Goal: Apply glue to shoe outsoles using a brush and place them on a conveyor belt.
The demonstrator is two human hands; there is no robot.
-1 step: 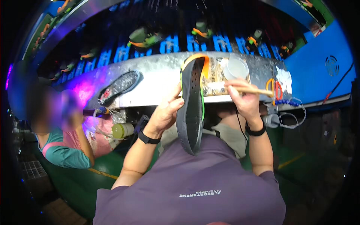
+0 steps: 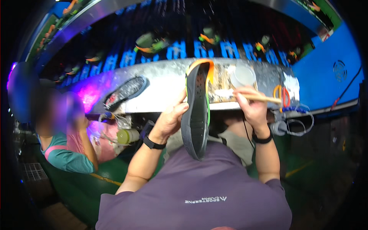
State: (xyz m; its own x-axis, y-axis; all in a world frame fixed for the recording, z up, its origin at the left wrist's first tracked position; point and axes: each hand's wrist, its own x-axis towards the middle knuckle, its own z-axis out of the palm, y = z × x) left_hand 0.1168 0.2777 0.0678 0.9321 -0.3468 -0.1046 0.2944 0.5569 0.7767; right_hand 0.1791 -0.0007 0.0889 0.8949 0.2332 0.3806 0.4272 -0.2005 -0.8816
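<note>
My left hand is closed round the side of a long shoe sole, black inside with an orange end and a green edge. The sole stands lengthwise before my chest, its hollow side facing up and its orange end over the bench. In my right hand is a brush with a wooden handle, gripped between thumb and fingers. Its pale bristles point left, close to the sole's right edge but apparently apart from it. Just beyond the brush stands a round translucent tub on a stained board.
Another dark sole lies on the workbench to the left. Orange-handled scissors are at the right. Past the bench, several shoes sit on a rack with blue holders. A person sits at the left.
The brush has shifted slightly right, a little farther from the sole's edge. My left hand keeps its hold on the sole. The whole view has shifted slightly.
</note>
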